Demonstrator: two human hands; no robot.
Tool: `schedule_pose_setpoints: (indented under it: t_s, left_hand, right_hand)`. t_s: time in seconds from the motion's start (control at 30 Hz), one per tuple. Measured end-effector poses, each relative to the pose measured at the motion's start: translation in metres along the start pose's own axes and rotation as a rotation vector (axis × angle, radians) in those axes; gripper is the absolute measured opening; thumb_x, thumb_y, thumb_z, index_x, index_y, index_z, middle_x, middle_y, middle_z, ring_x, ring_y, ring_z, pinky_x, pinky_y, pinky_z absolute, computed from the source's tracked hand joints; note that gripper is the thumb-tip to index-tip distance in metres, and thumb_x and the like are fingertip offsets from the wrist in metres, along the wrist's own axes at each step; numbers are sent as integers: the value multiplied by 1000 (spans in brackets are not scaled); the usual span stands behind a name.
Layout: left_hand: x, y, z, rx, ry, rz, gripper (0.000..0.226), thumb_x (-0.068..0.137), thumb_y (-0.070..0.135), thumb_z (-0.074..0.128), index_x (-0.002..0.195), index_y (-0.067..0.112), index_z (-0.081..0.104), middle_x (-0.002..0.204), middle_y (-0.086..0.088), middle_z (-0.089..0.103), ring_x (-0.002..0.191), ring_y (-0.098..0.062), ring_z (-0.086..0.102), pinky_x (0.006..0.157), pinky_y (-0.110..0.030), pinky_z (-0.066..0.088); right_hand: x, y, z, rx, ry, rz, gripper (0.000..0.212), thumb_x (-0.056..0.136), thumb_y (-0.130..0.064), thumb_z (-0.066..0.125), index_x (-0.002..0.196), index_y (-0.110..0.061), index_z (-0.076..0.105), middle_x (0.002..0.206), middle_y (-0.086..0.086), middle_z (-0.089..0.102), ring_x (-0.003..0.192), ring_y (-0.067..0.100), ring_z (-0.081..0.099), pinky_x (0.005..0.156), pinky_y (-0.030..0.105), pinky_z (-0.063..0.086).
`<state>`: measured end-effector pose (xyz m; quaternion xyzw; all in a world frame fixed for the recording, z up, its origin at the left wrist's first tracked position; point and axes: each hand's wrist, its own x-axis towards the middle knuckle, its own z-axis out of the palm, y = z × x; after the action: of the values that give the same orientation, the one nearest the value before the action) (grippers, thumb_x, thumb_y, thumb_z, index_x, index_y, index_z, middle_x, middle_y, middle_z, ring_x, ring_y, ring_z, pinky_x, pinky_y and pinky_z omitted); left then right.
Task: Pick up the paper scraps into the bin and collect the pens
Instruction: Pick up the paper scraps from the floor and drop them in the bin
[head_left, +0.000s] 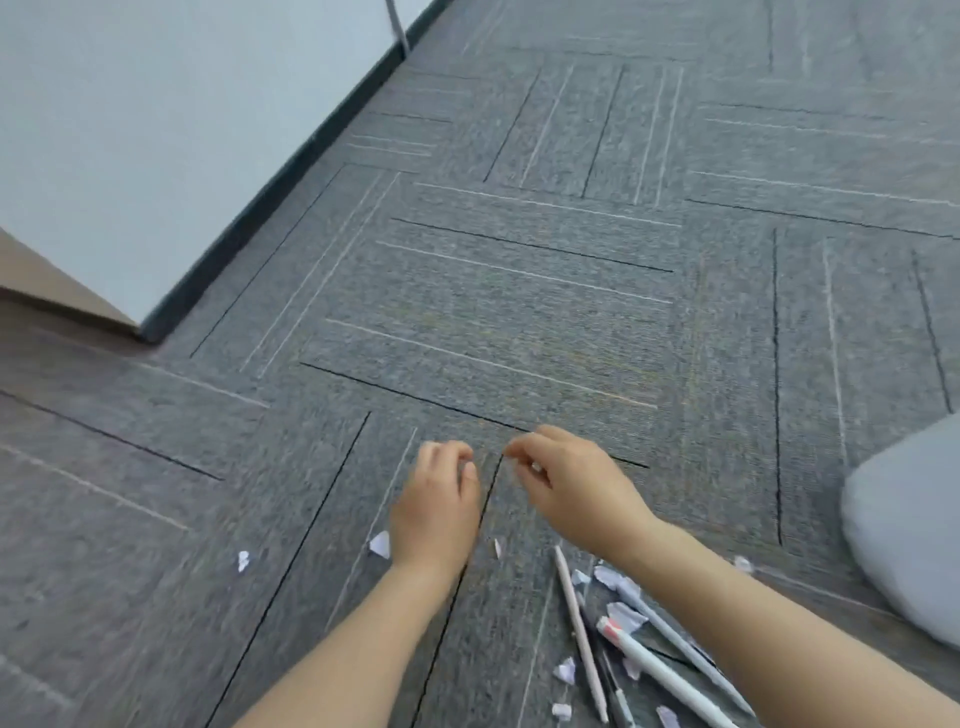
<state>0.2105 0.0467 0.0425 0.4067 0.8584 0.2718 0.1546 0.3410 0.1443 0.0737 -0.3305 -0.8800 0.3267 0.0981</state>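
Small white torn paper scraps (621, 613) lie on the grey carpet floor with thin lines (519, 291). Most sit among a bunch of long thin pens (660, 660), white, pale pink and dark, just under the right forearm. One scrap (380, 544) touches the left wrist's outer side, and another (243, 560) lies well apart, further left of the pens.

The left hand (439, 506) hovers above the carpet with fingers curled in, and holds nothing that can be seen. The right hand (563, 480) is beside it, fingers pinched close; whether it holds a scrap cannot be told.

A soft grey cushion (909, 530) sits right of the pens. A white wall with a dark base strip (156, 130) stands far off, up and left. No writing can be read.
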Motion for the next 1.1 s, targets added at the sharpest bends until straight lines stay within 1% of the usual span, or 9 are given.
schedule_pose_setpoints:
  t_s: [0.1, 0.17, 0.37, 0.6, 0.73, 0.83, 0.93, 1.03, 1.1]
  left_hand:
    - [-25, -66, -23, 155, 8, -219, 29, 91, 30, 52, 118, 19, 52, 119, -3, 47, 87, -26, 62, 64, -35, 43]
    - [-36, -90, -31, 183, -29, -301, 43, 89, 39, 53, 127, 20, 46, 121, -2, 44, 95, -27, 59, 67, -35, 43]
    - [-37, -106, -27, 239, -106, -293, 60, 84, 56, 53, 132, 24, 38, 117, 2, 38, 99, -20, 54, 72, -32, 44]
    - [-38, -109, -16, 266, -97, -113, 41, 88, 50, 53, 118, 25, 43, 112, 8, 43, 100, -12, 50, 71, -27, 45]
    - [-34, -107, -13, 282, -95, -58, 40, 89, 50, 52, 121, 27, 42, 110, 6, 46, 96, -14, 52, 71, -30, 49]
    - [-30, -106, -10, 288, -102, -9, 24, 93, 42, 51, 109, 24, 48, 102, 5, 47, 85, -15, 53, 64, -30, 48]
    - [-23, -109, -6, 267, -92, -10, 14, 96, 32, 47, 95, 18, 50, 95, 5, 47, 73, -13, 52, 60, -27, 45]
    - [-23, -111, -5, 249, -83, -7, 14, 97, 26, 46, 90, 14, 49, 91, 2, 47, 66, -14, 50, 58, -29, 47]
    - [-25, -112, -6, 249, -86, -17, 13, 97, 22, 46, 89, 12, 49, 90, 0, 49, 65, -14, 49, 56, -28, 47]
  right_hand:
    - [26, -13, 53, -114, -222, -51, 37, 95, -24, 53, 132, -22, 52, 121, 3, 56, 108, 26, 58, 82, 39, 50]
    - [45, -20, 75, -196, -281, -86, 40, 95, -26, 54, 134, -20, 47, 124, 5, 53, 109, 29, 57, 81, 43, 52]
    - [95, -29, 106, -296, -292, -62, 21, 94, -28, 59, 106, -12, 53, 107, 6, 53, 90, 30, 60, 70, 41, 53]
    - [105, -24, 115, -289, -308, -69, 13, 97, -19, 53, 90, -7, 56, 101, 7, 53, 78, 27, 59, 68, 43, 53]
    - [87, -20, 103, -144, -261, -10, 10, 96, -15, 54, 87, -9, 55, 88, 3, 58, 74, 20, 56, 63, 31, 44]
    - [58, -9, 84, -159, -451, 1, 4, 91, -13, 60, 90, -15, 63, 79, -6, 64, 70, 11, 58, 60, 21, 47]
    - [36, 5, 67, -250, -619, -36, 7, 87, -18, 66, 93, -21, 65, 84, -10, 67, 78, 8, 62, 71, 25, 53]
    - [26, 12, 64, -287, -658, -112, 16, 87, -20, 66, 102, -21, 61, 85, -13, 58, 78, 6, 55, 68, 18, 42]
    - [21, 15, 68, -314, -639, -160, 17, 89, -18, 64, 105, -19, 58, 91, -8, 56, 81, 11, 53, 72, 24, 44]
